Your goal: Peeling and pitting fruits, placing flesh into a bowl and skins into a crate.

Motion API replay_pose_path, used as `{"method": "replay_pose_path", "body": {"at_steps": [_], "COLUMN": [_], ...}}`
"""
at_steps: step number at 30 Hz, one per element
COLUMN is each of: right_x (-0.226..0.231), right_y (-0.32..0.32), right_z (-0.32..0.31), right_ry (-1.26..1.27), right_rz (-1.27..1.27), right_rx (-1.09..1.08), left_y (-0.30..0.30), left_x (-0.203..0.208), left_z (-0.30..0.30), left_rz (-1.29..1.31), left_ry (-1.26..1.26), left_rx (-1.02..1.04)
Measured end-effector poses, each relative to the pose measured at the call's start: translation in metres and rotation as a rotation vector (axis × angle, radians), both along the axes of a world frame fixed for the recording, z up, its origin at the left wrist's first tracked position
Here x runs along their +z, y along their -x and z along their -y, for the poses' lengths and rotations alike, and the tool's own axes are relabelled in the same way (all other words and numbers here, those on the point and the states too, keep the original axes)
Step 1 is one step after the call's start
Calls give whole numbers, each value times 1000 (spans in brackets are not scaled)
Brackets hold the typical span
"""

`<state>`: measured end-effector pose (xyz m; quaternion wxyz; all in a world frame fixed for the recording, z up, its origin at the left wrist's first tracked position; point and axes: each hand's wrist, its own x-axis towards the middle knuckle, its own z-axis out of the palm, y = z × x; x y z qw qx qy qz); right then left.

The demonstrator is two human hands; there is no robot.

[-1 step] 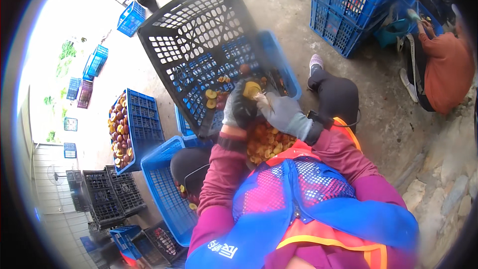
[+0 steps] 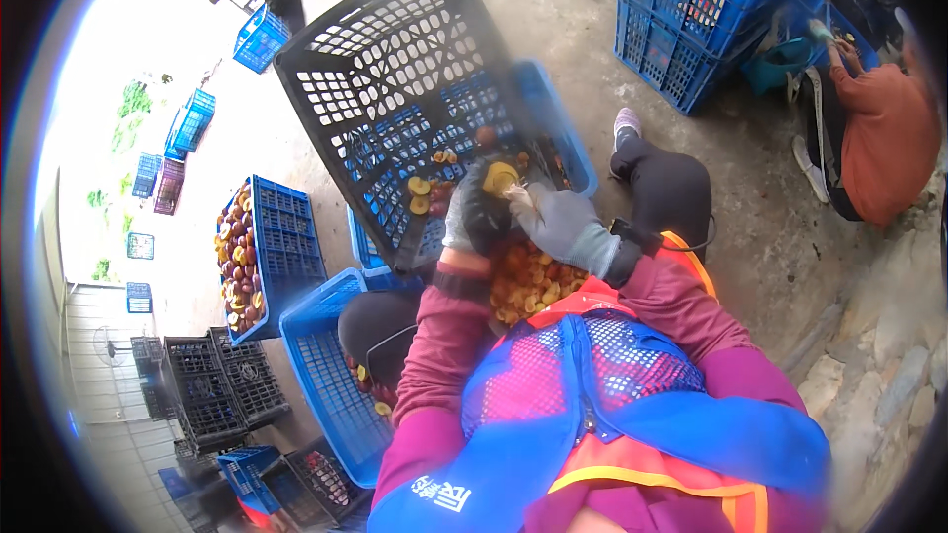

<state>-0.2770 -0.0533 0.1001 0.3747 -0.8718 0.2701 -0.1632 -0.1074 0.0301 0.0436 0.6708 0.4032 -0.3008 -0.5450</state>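
My left hand (image 2: 479, 212), in a dark grey glove, is closed around a yellow-fleshed half of a plum-like fruit (image 2: 501, 179), cut face up. Close against the fruit is my right hand (image 2: 565, 229), in a light grey glove, its fingers pinched together. Something small and pale shows at its fingertips, too blurred to name. Both hands are over the near end of a tilted black slotted crate (image 2: 390, 49) holding a few fruit halves (image 2: 419, 195). Below my hands lies a heap of orange-yellow fruit pieces (image 2: 538, 286); its container is mostly hidden.
A blue crate (image 2: 321, 336) with some fruit stands by my left knee. Further left is a blue crate (image 2: 286, 237) full of cut fruit. Stacked blue crates (image 2: 681, 25) stand at the far right, near a crouching person in orange (image 2: 889, 143). Black crates (image 2: 207, 385) lie lower left.
At the far left, the standing person's arm has shifted slightly left. My hands and the fruit look practically unmoved.
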Motion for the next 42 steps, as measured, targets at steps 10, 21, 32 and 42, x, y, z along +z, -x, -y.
{"method": "replay_pose_path", "body": {"at_steps": [10, 21, 32, 42], "right_x": [3, -31, -39, -53], "right_y": [14, 21, 31, 22], "right_z": [-17, 1, 8, 8], "right_ry": [-14, 121, -442, -244], "right_rz": [-158, -133, -29, -565], "right_rx": [169, 81, 322, 468], "left_y": [23, 63, 57, -74], "left_x": [-29, -7, -32, -64], "left_z": [-7, 11, 7, 120], "left_rz": [582, 379, -264, 952], "left_ry": [-156, -198, -115, -458], "left_rx": [357, 434, 369, 210]}}
